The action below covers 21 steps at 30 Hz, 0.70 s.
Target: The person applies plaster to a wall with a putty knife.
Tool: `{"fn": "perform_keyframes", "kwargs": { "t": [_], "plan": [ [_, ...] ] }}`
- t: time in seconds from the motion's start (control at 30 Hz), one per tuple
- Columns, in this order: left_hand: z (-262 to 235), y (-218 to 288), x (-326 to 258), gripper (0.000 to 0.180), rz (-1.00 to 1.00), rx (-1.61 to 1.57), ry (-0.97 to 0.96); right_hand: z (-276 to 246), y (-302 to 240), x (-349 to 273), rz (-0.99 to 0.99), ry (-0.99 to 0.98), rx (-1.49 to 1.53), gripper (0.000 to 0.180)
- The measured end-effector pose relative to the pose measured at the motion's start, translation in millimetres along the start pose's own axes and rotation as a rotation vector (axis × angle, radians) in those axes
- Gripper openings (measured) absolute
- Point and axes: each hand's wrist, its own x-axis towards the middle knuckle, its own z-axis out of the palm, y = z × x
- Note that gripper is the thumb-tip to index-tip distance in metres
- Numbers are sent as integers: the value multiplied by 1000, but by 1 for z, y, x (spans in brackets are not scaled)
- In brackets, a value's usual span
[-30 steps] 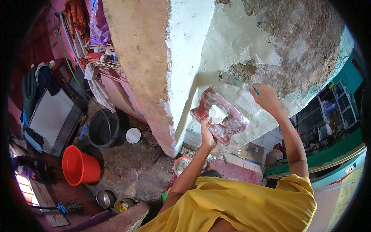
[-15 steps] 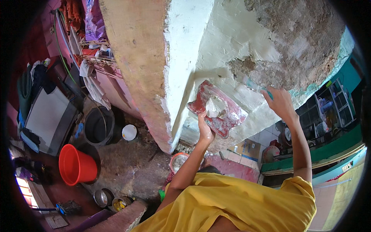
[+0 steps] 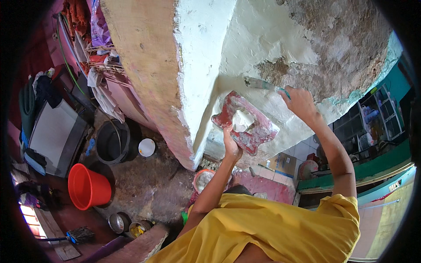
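My left hand is closed on the lower edge of a red, plaster-smeared board, its thumb on top. A mound of white plaster lies in the board's middle. My right hand grips the handle of a putty knife, whose blade points left, close to or against the wall just above the board. Wet white plaster coats the wall there, while rough bare cement shows farther right.
On the floor to the left stand an orange bucket, a black tub and a small white-lidded container. Below my left arm sits a bowl. Metal pots stand lower left. A green-edged shelf is at the right.
My right hand has moved left with the putty knife, whose blade now reaches farther toward the wall's corner. The board in my left hand stays almost where it was.
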Motion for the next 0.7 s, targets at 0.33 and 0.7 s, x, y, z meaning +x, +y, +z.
{"fn": "perform_keyframes", "kwargs": {
  "t": [0.33,0.7],
  "plan": [
    [-5,6,2,45,-3,-22,44,-52,-6,-35,-73,5,72,34],
    [-2,12,-6,34,-47,-62,46,6,-22,-11,76,87,191,31]
  ]
}}
